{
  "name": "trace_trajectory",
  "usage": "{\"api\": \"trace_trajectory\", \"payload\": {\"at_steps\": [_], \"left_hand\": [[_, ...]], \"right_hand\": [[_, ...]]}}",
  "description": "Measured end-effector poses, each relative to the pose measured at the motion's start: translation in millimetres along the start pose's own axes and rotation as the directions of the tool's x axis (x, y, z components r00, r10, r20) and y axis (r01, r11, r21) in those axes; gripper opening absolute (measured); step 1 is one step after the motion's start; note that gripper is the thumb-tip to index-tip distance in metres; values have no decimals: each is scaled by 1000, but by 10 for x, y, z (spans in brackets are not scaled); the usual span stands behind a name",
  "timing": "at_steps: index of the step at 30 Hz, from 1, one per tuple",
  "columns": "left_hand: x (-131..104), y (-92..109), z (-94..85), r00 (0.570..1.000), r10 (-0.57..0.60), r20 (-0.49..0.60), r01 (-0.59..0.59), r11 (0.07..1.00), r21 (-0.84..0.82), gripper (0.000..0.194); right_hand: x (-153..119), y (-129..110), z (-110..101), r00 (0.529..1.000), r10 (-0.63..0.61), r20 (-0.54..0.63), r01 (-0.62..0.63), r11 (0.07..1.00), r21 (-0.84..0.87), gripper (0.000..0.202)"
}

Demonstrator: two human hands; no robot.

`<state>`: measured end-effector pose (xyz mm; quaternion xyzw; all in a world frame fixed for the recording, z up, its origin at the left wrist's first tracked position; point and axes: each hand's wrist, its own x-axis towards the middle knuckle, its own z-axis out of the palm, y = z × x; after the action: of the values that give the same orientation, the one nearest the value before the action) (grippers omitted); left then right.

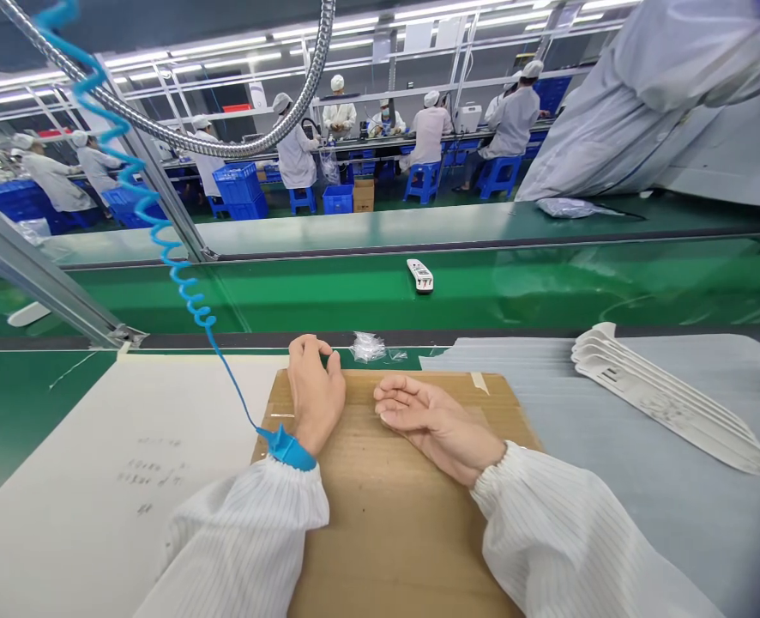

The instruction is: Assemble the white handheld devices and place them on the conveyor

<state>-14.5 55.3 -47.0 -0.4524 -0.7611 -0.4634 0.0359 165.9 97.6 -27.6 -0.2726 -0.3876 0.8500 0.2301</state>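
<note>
white sleeves [547,515] lead to 2 released, loosely curled hands [437,422], with brown cardboard [386,524] directly beneath.

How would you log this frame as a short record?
Left hand: over the cardboard, loosely open, nothing visibly held
Left wrist: blue strap, coiled cord
Right hand: over the cardboard, loosely curled, nothing visibly held
To the right: stacked white parts on pale sheeting
Green belt: small white device, white piece farther left
Background: workers in white

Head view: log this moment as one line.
left hand: over cardboard, nothing visible held; right hand: over cardboard, nothing visible held; white device: on green surface; white parts: stacked, right
</note>
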Motion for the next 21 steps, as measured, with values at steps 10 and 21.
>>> {"api": "trace_trajectory", "payload": {"at_steps": [10,21], "left_hand": [[11,-15,-23,999,21,-24,-22,998,-50,18],[1195,55,309,953,-95,287,58,989,135,10]], "right_hand": [[1,-16,13,1000,8,3,-8,1000,12,39],[37,42,-29,998,-3,63,-1,998,69,39]]}}
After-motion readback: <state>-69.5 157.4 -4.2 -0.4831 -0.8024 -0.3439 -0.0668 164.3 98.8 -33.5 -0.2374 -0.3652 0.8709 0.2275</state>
